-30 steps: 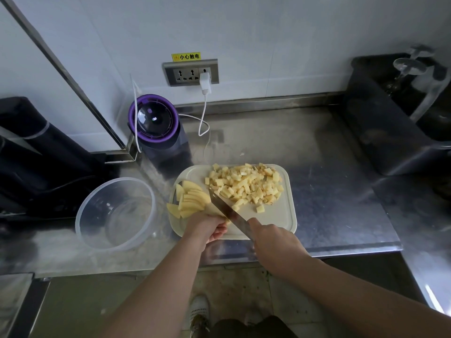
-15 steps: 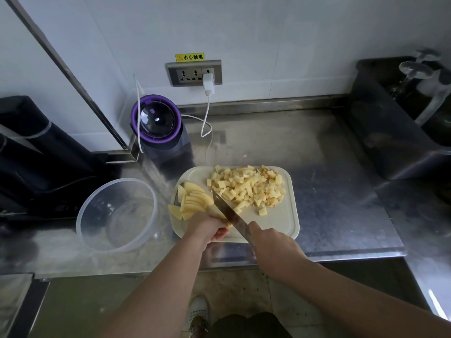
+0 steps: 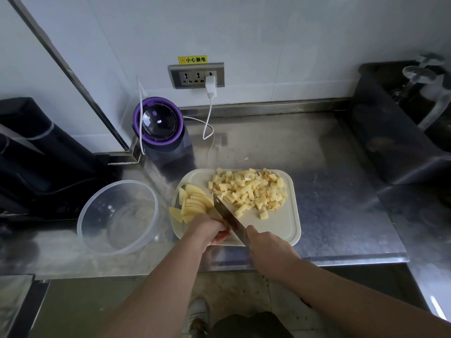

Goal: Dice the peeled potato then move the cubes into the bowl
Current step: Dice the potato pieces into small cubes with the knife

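**Dicing under way, bowl not yet filled**

The step in hand looks like the dicing. The right hand (image 3: 268, 245) clenches the handle of the knife (image 3: 229, 218), whose blade angles across the left part of the cutting board (image 3: 285, 228). The left hand (image 3: 207, 228), fingers curled, holds down the fanned potato slices (image 3: 192, 203) left of the blade. Finished cubes (image 3: 251, 189) are piled at the board's upper right. The clear bowl (image 3: 117, 215), left of the board on the surface (image 3: 329, 191), shows no potato. Next, I judge, the slices need dicing, with fingertips tucked away from the edge.
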`<state>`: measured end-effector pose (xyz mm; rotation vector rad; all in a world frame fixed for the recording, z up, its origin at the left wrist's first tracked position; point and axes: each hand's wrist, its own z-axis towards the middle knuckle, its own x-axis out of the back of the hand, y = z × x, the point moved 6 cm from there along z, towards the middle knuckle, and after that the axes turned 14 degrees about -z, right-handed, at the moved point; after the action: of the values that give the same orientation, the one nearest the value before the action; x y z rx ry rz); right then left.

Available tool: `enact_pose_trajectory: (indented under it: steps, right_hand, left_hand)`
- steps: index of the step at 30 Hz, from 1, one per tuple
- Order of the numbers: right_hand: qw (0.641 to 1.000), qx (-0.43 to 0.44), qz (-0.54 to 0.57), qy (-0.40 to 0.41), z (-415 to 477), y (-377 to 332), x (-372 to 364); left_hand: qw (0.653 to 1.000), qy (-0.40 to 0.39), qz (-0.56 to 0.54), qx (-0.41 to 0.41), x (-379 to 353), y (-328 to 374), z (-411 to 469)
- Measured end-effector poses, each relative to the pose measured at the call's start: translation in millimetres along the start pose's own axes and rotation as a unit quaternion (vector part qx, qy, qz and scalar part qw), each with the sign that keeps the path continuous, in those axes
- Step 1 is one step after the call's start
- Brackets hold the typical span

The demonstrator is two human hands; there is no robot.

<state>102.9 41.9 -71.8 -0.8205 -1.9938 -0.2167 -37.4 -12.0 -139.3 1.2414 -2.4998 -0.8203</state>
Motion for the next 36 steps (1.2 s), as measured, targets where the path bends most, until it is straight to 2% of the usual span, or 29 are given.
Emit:
enact_pose_trajectory:
  steps: [11,13,14,16,18,21,23,24,25,27,29,31,36]
  right_hand:
    - [0.998,-0.032,0.000,0.048,-13,12,-12]
    - [0.997,-0.018,-0.031,0.064,-17,15,-8]
    - [0.996,-0.009,-0.054,0.069,-18,16,-5]
    - [0.991,0.014,-0.114,0.075,-21,18,-2]
    - [0.979,0.032,-0.183,0.087,-24,23,2]
    - [0.963,0.057,-0.238,0.108,-29,34,4]
    - [0.955,0.074,-0.266,0.111,-29,41,4]
    - [0.951,0.083,-0.275,0.110,-29,44,3]
    - [0.949,0.091,-0.282,0.110,-29,46,2]
    - [0.943,0.104,-0.294,0.114,-28,48,2]
    - [0.942,0.111,-0.296,0.118,-30,51,3]
    - [0.937,0.115,-0.306,0.120,-31,54,3]
    - [0.936,0.116,-0.310,0.118,-38,69,4]
  left_hand:
    - [1.000,-0.010,-0.011,-0.018,6,-1,-9]
    - [0.999,0.018,0.041,-0.029,11,-1,-11]
    - [0.993,0.030,0.101,-0.047,14,1,-13]
    - [0.966,0.035,0.233,-0.102,18,9,-18]
    - [0.936,0.037,0.314,-0.156,23,20,-25]
    - [0.910,0.069,0.317,-0.256,33,49,-42]
    - [0.873,0.095,0.306,-0.368,29,75,-57]
    - [0.847,0.072,0.332,-0.409,18,83,-62]
    - [0.820,0.021,0.384,-0.424,1,84,-67]
    - [0.766,-0.094,0.496,-0.397,-35,67,-66]
    - [0.718,-0.148,0.573,-0.366,-57,47,-59]
    - [0.702,-0.152,0.599,-0.353,-65,36,-50]
    - [0.682,-0.119,0.610,-0.386,-76,31,-40]
